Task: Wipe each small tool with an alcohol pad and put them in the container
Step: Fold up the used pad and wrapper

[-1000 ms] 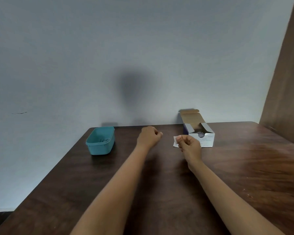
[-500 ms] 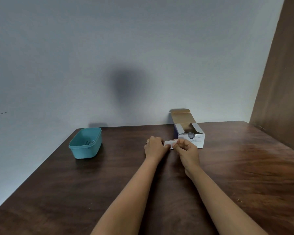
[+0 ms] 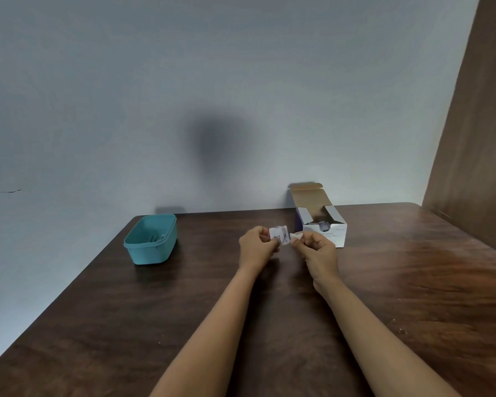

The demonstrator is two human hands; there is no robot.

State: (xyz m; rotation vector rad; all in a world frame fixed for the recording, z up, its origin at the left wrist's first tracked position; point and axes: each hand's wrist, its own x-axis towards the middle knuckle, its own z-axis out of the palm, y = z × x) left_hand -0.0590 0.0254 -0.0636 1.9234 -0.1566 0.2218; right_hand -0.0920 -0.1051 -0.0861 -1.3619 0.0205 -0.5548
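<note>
Both hands meet above the middle of the dark wooden table. My left hand pinches a small white alcohol pad packet by its left part. My right hand pinches a torn white strip at the packet's right edge. A teal plastic container stands at the far left of the table, with thin metal tools lying inside it. An open white swab box stands just behind my right hand, packets showing at its top.
A pale wall rises right behind the table's far edge. A brown wooden panel stands at the right. The table's left edge runs diagonally toward me.
My left hand came over from the left and took hold of the packet that my right hand held. The two hands now pull it apart, a strip separating at the right.
</note>
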